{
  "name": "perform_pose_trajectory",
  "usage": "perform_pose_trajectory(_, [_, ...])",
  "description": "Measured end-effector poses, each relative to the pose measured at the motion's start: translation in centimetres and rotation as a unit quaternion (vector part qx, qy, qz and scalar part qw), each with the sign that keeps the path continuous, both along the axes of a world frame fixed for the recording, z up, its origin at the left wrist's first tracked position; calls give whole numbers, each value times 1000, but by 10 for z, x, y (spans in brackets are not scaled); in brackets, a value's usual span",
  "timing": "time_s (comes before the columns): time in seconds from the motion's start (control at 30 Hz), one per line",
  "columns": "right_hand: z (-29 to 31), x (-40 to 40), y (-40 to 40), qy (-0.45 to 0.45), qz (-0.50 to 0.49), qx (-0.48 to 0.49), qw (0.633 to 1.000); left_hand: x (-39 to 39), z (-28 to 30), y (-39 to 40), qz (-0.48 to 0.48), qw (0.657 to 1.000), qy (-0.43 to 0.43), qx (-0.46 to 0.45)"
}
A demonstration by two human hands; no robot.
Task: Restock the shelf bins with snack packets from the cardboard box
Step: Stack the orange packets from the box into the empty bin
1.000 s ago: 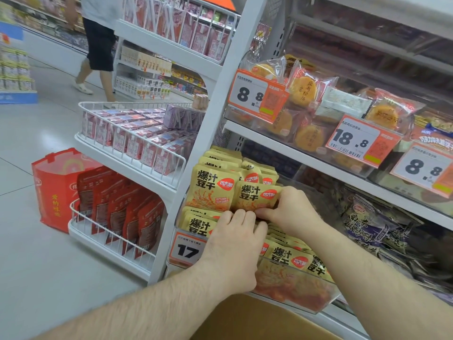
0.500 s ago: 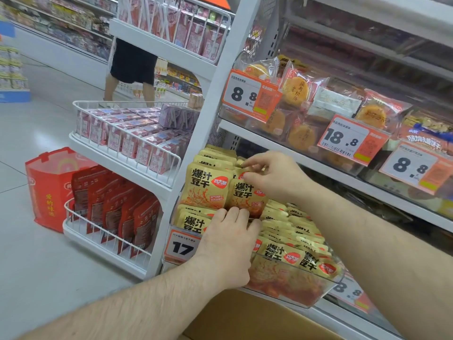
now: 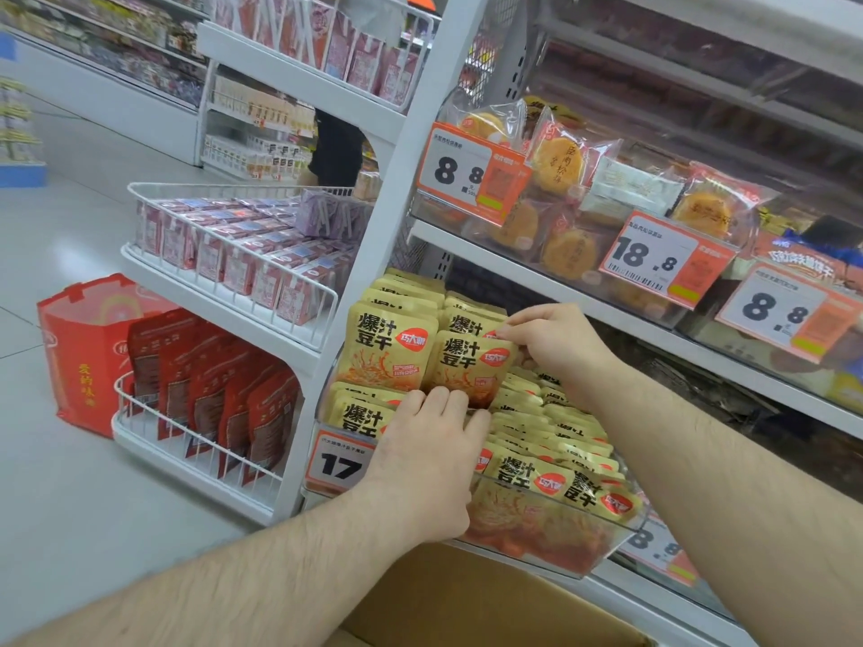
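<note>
Yellow snack packets [image 3: 390, 347] with black lettering stand in rows in a clear plastic shelf bin [image 3: 560, 539] on the lower shelf. My right hand [image 3: 551, 340] pinches the top corner of an upright yellow packet [image 3: 467, 366] at the back of the bin. My left hand [image 3: 432, 441] lies with its fingers laid over the packets in the front left of the bin, just below that packet. The brown cardboard box [image 3: 467, 604] sits under my forearms at the bottom; its inside is hidden.
A price tag reading 17 [image 3: 338, 462] hangs on the bin's front. Above is a shelf of pastry packets [image 3: 560, 165] with 8.8 and 18.8 tags. Wire baskets of pink [image 3: 233, 254] and red packets [image 3: 210, 380] stand left, beside a red bag [image 3: 79, 347]. A person [image 3: 336, 147] stands behind.
My right hand rose from the lower packets to the top of the upright packet at the back. My left hand stayed on the front packets. The person behind walked right.
</note>
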State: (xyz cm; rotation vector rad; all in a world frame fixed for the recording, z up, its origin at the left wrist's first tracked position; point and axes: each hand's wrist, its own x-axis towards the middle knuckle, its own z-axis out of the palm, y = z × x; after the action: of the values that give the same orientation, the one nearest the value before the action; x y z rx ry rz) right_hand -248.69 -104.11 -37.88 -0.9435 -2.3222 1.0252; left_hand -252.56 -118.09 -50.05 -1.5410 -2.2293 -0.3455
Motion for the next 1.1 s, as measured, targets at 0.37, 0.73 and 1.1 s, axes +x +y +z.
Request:
perform_pose_trajectory(0.37, [0, 3, -6, -13, 40, 22, 999, 0, 0, 0, -2, 1000, 0, 4])
perform_pose_trajectory(0.73, [-18, -5, -12, -10, 120, 482, 868, 0, 1, 0, -1, 1000, -5, 10])
perform_pose_trajectory(1.1, [-20, -15, -9, 41, 106, 414, 903, 0, 1, 0, 0, 1000, 5, -3])
